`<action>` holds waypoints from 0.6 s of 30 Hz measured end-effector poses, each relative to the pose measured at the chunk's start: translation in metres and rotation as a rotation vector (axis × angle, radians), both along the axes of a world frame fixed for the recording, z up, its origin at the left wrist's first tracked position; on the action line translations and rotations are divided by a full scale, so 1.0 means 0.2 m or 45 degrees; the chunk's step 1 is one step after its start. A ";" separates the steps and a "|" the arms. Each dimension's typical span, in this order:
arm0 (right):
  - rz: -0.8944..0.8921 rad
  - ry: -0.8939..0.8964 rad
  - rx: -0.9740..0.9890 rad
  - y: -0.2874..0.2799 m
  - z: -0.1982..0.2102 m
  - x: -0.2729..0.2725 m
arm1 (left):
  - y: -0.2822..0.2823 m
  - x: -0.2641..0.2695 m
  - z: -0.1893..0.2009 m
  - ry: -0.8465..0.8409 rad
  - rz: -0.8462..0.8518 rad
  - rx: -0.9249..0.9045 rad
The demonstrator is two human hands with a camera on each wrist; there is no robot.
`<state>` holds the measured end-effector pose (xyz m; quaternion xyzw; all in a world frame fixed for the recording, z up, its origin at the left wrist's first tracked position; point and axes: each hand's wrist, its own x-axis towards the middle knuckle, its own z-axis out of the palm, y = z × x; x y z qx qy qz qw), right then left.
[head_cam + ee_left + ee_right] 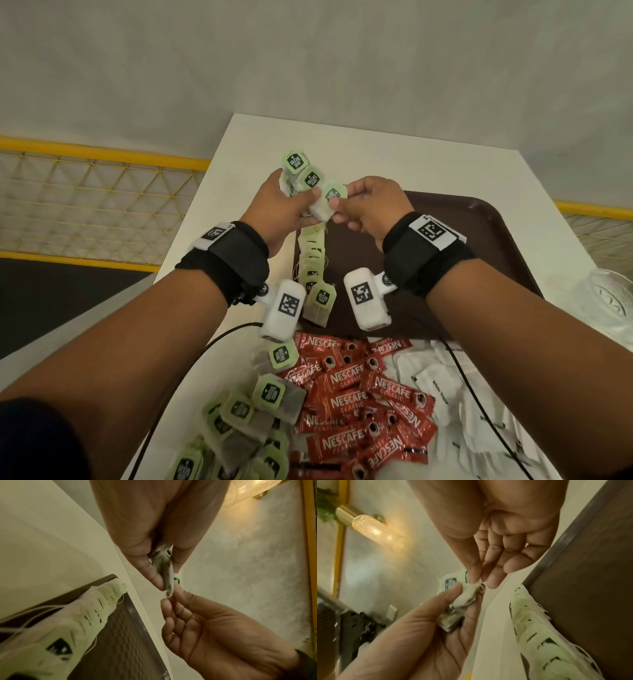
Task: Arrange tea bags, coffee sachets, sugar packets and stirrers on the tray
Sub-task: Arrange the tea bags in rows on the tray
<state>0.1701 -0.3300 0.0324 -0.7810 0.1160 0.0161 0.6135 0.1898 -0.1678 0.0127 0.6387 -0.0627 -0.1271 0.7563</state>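
The left hand [277,209] clamps a small bunch of tea bags [305,174] above the far left of the tray [479,222], tags fanned upward so that single bags can be peeled off. The right hand [370,209] pinches the corner of the nearest bag [323,209] between thumb and forefinger, its other fingers loosely curled; judging by this, it is drawing one bag free of the bunch to lay it down.

Below the hands a row of bags [313,260] runs along the tray's left edge, overlapped like tiles, probably to keep the tags showing and save room. The rest of the tray is bare.

On the near part of the surface [376,154] lie the unsorted piles: loose bags [260,407] at left, coffee sachets [359,394] in the middle, white packets [455,387] at right. No stirrers can be made out.
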 end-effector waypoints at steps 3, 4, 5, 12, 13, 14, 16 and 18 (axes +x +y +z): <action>-0.037 0.034 0.112 -0.05 -0.02 0.08 | 0.00 0.07 0.00 0.018 0.065 -0.010; -0.040 0.049 0.114 -0.07 -0.03 0.11 | 0.00 0.09 -0.01 0.031 0.093 -0.008; -0.041 0.068 0.083 -0.09 -0.03 0.15 | 0.01 0.12 -0.01 0.044 0.118 0.004; 0.102 0.225 -0.505 -0.18 -0.11 0.40 | 0.08 0.25 -0.05 0.122 0.146 0.173; 0.135 0.235 -0.582 -0.18 -0.12 0.43 | 0.08 0.26 -0.06 0.129 0.140 0.184; 0.160 0.243 -0.637 -0.17 -0.13 0.46 | 0.08 0.27 -0.06 0.135 0.133 0.192; 0.185 0.262 -0.680 -0.16 -0.15 0.51 | 0.09 0.29 -0.08 0.141 0.129 0.203; 0.186 0.277 -0.704 -0.16 -0.17 0.55 | 0.09 0.31 -0.09 0.150 0.137 0.200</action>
